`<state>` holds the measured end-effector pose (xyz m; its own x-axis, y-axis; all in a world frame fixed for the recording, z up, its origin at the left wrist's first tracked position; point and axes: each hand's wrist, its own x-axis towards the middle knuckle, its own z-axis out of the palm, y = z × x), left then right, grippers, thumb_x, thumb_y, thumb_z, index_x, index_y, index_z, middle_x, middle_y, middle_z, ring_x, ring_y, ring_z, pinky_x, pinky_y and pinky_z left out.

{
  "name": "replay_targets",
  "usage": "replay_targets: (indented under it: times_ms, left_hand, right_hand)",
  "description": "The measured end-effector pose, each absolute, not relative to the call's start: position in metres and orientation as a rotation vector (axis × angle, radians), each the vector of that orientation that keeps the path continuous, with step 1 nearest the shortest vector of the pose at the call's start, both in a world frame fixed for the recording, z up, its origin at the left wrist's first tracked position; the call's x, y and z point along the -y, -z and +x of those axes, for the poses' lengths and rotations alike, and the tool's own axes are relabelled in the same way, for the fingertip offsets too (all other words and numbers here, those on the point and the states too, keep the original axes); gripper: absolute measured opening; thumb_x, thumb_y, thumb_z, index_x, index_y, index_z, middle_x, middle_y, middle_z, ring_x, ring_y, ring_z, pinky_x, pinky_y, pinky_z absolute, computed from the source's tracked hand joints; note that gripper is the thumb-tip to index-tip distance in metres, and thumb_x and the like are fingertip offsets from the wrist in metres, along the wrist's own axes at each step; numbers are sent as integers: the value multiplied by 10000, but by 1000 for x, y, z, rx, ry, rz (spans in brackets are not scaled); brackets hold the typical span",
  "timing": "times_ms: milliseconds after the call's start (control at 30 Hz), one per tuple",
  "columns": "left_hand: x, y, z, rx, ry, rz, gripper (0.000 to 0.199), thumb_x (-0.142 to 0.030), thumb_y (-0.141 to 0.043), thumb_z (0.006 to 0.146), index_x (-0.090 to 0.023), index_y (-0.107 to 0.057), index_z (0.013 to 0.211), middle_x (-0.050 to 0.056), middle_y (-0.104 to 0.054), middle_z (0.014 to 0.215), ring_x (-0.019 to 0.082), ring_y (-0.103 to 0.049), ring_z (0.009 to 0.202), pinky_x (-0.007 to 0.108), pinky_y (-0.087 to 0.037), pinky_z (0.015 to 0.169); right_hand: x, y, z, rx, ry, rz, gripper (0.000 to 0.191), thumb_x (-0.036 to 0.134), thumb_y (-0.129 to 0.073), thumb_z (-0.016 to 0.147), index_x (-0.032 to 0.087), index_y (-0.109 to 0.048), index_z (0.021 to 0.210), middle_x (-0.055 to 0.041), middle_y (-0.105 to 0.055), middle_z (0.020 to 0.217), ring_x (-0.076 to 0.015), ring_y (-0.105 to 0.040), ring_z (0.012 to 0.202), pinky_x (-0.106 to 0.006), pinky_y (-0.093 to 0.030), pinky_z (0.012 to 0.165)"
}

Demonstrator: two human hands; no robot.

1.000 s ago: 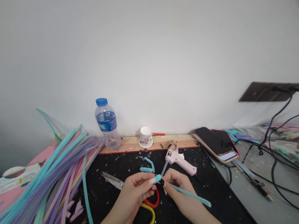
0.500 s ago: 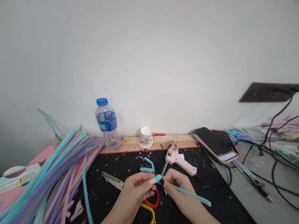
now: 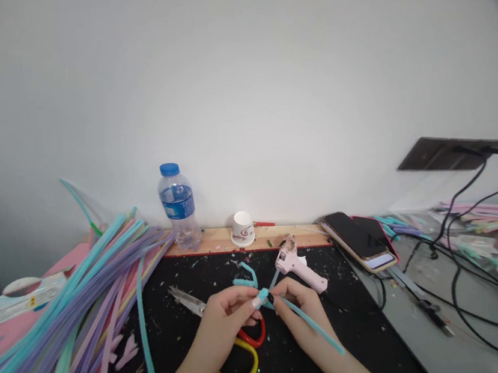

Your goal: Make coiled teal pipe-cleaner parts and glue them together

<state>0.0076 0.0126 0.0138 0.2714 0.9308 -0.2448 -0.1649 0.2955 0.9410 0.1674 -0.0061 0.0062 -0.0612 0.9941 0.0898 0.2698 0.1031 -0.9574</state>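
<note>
Turquoise pipe cleaner [image 3: 315,326], one: lower centre of frame, twisted at one end, long tail slanting to lower right. Left hand [image 3: 227,322]: fingertips pinched closed on the twisted end. Right hand [image 3: 304,304]: thumb and forefinger pinched on the same piece, just beside. Scissors [image 3: 189,301]: partly behind left hand. Pink glue gun [image 3: 300,270]: lying above right hand.
</note>
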Motion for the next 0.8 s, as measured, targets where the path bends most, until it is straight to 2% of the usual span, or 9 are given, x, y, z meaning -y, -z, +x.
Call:
replay_targets:
  times_ms: [300, 533, 667, 800]
  left_hand:
    - [-13, -13, 6, -998, -966, 1138, 119, -198, -674, 668, -161, -704, 777, 34, -690, 655, 170, -612, 604, 234, -482, 573]
    - [-12, -13, 4, -1003, -901, 1215, 125, -213, -649, 700, -149, -666, 806, 21, -657, 566, 163, -609, 571, 229, -473, 561]
    - [-14, -10, 5, -974, -867, 1204, 128, -225, -638, 715, -145, -636, 814, 30, -667, 649, 165, -631, 629, 225, -476, 577]
    - [-15, -8, 3, -935, -833, 1172, 190, -255, -627, 726, -146, -606, 880, 48, -672, 814, 171, -653, 686, 235, -484, 595]
  right_hand:
    - [7, -4, 169, 1588, -946, -1315, 116, 219, -509, 813, 178, -592, 742, -5, -545, 629, -137, -442, 546, -250, -326, 494]
    - [7, -4, 169, 1606, -931, -1338, 125, 189, -508, 813, 166, -589, 721, 0, -536, 623, -125, -425, 554, -230, -320, 489]
    - [6, -3, 169, 1607, -916, -1345, 132, 181, -509, 810, 164, -590, 707, 3, -520, 597, -125, -411, 538, -233, -308, 473]
    - [6, -3, 169, 1617, -909, -1350, 129, 174, -506, 810, 165, -594, 716, -4, -531, 604, -134, -429, 541, -245, -324, 479]
